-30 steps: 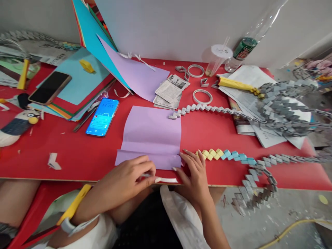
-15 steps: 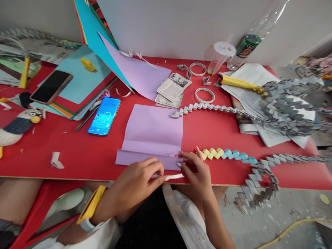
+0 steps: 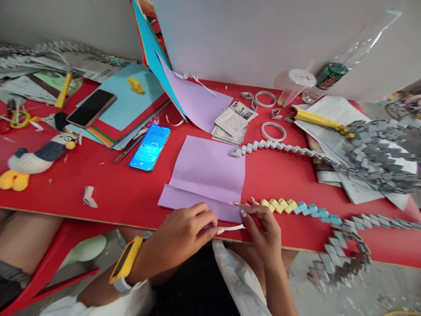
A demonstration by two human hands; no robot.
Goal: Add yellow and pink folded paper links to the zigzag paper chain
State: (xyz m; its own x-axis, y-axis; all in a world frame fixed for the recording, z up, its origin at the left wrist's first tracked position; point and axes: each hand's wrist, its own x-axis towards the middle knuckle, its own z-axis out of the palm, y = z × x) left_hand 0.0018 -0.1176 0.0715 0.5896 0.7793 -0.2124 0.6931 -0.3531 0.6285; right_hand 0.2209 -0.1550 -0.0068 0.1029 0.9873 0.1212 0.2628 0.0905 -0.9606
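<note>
A purple paper sheet (image 3: 210, 162) lies in front of me, its near edge folded over into a flap (image 3: 190, 202). My left hand (image 3: 186, 232) is closed at the flap's near edge, with a thin white strip (image 3: 233, 228) sticking out from its thumb and fingers. At the flap's right end, my right hand (image 3: 265, 228) pinches the paper between thumb and fingers. Just beyond the right fingertips runs a folded-paper chain (image 3: 302, 208) of yellow, blue and grey links. The left fingers hide part of the flap's near edge.
Left of the sheet lies a lit phone (image 3: 150, 147), with a dark phone (image 3: 92, 109) on coloured paper and a plush bird (image 3: 42, 153) farther left. Newspaper pieces (image 3: 234, 120), tape rings (image 3: 273, 131), a plastic cup (image 3: 296, 85) and a grey chain heap (image 3: 381, 153) stand beyond.
The whole view has shifted, so the table's things appear farther right. Both hands keep nearly the same places on the purple paper, and the white strip is still in my left hand.
</note>
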